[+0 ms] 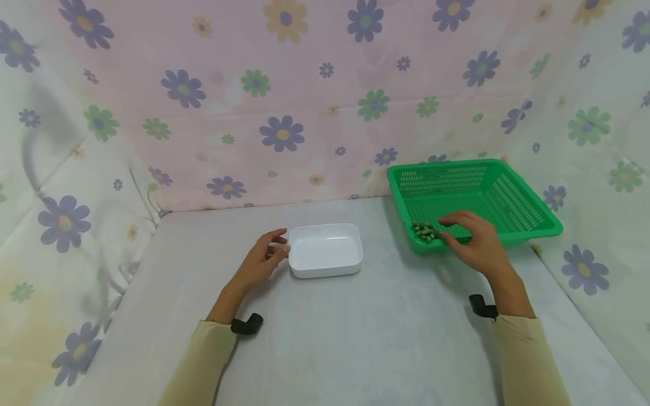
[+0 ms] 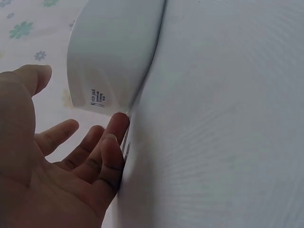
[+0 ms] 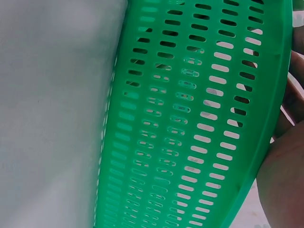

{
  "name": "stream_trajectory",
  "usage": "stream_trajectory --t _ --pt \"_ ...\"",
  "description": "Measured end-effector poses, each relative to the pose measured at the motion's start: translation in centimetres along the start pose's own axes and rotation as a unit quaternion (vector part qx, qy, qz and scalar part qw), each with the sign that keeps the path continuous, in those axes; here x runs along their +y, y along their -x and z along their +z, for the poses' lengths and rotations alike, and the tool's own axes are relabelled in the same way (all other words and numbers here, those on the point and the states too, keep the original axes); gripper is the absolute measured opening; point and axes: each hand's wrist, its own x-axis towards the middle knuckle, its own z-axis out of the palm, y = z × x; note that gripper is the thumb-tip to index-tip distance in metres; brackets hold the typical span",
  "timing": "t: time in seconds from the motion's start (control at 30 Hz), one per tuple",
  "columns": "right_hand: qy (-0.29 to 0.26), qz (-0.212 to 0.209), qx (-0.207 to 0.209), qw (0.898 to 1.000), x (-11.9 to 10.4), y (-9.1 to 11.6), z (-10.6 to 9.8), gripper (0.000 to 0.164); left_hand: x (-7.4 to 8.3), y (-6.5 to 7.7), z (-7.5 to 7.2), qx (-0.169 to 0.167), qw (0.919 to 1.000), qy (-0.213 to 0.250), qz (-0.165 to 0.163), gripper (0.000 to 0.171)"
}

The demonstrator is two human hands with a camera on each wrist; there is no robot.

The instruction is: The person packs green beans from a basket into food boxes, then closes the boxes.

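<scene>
A shallow white rectangular dish (image 1: 325, 248) sits on the white-covered table. At its left end is my left hand (image 1: 264, 256), thumb and fingers apart and loosely bent, fingertips right at the dish's side. The left wrist view shows small dark print on the white dish (image 2: 114, 57) and nothing in the palm of the left hand (image 2: 71, 161). My right hand (image 1: 474, 239) reaches over the front rim of a green perforated plastic basket (image 1: 528, 234). Its thumb and index finger are spread beside a small pile of green, pod-like pieces (image 1: 424, 231) in the front left corner.
A flowered cloth (image 1: 284, 169) hangs behind the table and along both sides. The basket stands at the back right, near the cloth. White table surface (image 1: 355, 338) lies between the forearms. Each wrist wears a black camera mount (image 1: 247, 324).
</scene>
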Motion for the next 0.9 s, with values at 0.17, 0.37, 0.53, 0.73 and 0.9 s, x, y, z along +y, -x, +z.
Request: stream_trajectory --t 0.17,0.37,0.53,0.73,0.9 --pt "-0.002 0.002 -0.009 1.0 -0.1 -0.4 0.0 0.027 -0.1 0.1 0.0 -0.005 0.9999 0.009 0.003 0.059" --pt "0.013 0.024 -0.02 0.999 -0.3 -0.8 0.2 0.02 -0.2 0.1 0.0 -0.014 0.9997 0.018 -0.005 0.058" --pt "0.008 0.039 -0.058 0.998 -0.4 -1.4 0.2 0.024 -0.5 0.1 0.2 -0.02 0.9997 0.014 0.002 0.057" --pt "-0.007 0.044 -0.113 0.993 -0.6 -1.8 -0.2 0.027 -0.8 0.2 0.2 -0.024 0.9996 0.011 0.007 0.056" --pt "-0.016 0.047 -0.13 0.99 -0.5 -2.0 -0.6 0.029 -1.0 0.1 0.4 -0.027 0.9994 0.02 -0.005 0.056"
